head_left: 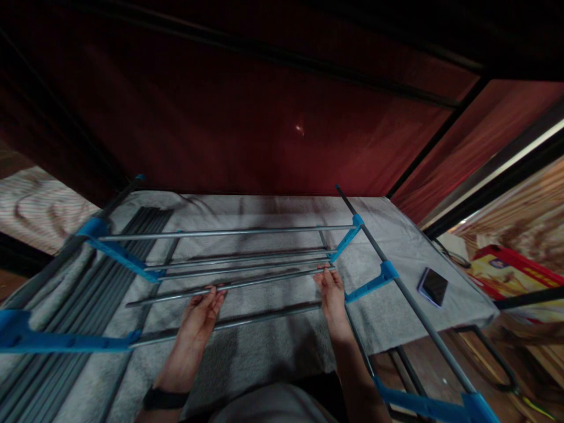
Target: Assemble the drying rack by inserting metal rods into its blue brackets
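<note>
A thin grey metal rod [259, 282] runs slantwise between my two hands. My left hand [203, 311] pinches it left of its middle, and the rod's left end sticks out free beyond my fingers. Near its other end, my right hand [330, 286] has its fingers closed on the rod, close to a blue plastic bracket [346, 241]. Around them stands a partly assembled rack of grey tubes and blue brackets. Crossbars [238, 232] span it behind the held rod, and a lower tube [264, 317] passes in front, partly hidden by my left forearm.
Many loose grey tubes [88, 299] lie side by side on the left of the grey cloth [277, 346]. A phone [433, 286] rests on the cloth at right. Beyond the edge sits a red and yellow package [511, 273]. Dark red fabric [247, 129] hangs behind.
</note>
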{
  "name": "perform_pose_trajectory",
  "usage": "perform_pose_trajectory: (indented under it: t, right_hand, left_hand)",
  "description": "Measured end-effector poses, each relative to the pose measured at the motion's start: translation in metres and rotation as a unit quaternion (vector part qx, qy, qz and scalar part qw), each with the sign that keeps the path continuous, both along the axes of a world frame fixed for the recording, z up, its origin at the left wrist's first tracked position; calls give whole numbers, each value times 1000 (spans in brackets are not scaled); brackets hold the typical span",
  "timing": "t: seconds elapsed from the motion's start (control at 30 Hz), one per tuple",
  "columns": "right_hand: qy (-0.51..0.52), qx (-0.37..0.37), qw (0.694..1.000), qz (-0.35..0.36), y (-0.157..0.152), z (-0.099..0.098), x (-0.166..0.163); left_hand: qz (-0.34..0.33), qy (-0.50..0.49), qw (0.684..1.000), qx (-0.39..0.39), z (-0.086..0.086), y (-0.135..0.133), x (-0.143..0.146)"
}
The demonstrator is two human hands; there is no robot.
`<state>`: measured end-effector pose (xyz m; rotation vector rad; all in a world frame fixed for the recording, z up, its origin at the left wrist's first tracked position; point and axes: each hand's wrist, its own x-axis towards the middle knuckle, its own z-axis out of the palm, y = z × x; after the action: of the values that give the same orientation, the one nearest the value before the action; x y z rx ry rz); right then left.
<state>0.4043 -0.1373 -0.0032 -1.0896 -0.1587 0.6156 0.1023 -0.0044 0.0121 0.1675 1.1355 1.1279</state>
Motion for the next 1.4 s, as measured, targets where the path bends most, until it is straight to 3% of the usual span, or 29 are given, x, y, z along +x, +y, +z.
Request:
perform_pose_trajectory:
  t: [0.8, 1.03, 1.4]
  right_hand:
    - [50, 33, 998, -30, -5, -5, 16]
    - [31, 41, 999, -16, 2, -10, 1]
    - [30, 6, 998, 49, 16, -24, -32]
  left_hand:
    - [11, -13, 1000, 20, 10, -4, 3]
    - [2, -25, 999, 23, 22, -11, 14]
    - [-18, -33, 999, 40, 17, -25, 32]
